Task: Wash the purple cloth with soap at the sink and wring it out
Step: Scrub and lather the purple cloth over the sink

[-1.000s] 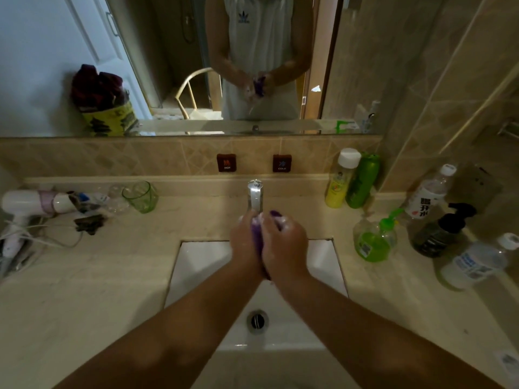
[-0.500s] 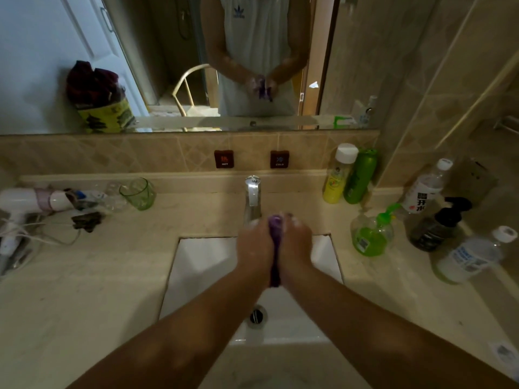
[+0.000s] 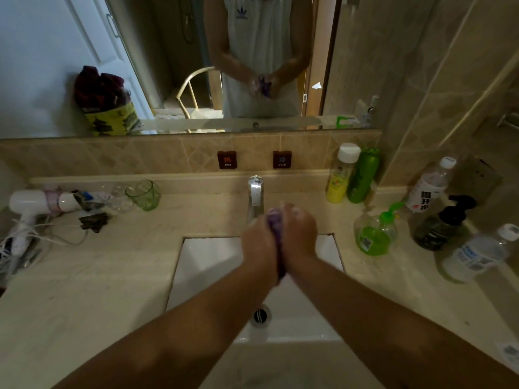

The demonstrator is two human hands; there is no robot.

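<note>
Above the sink (image 3: pixel 207 256), the left hand (image 3: pixel 259 242) and right hand (image 3: pixel 299 234) pressed closed together around the purple cloth (image 3: pixel 276 234), below the faucet (image 3: pixel 255 192).

- You are standing in a home bathroom, at a beige stone vanity counter (image 3: pixel 84 276) with a white rectangular sink (image 3: pixel 207 265) set into it.
- A chrome tap (image 3: pixel 255 192) rises behind the basin, below two small wall plates marked HOT (image 3: pixel 227 160) and COLD (image 3: pixel 282 159).
- A wide mirror (image 3: pixel 168 66) spans the tiled wall.
- Personal clutter marks it as lived-in: a white hair dryer (image 3: pixel 36 202), a green tumbler (image 3: pixel 143 194), and a green soap pump bottle (image 3: pixel 375 231) among other bottles.
</note>
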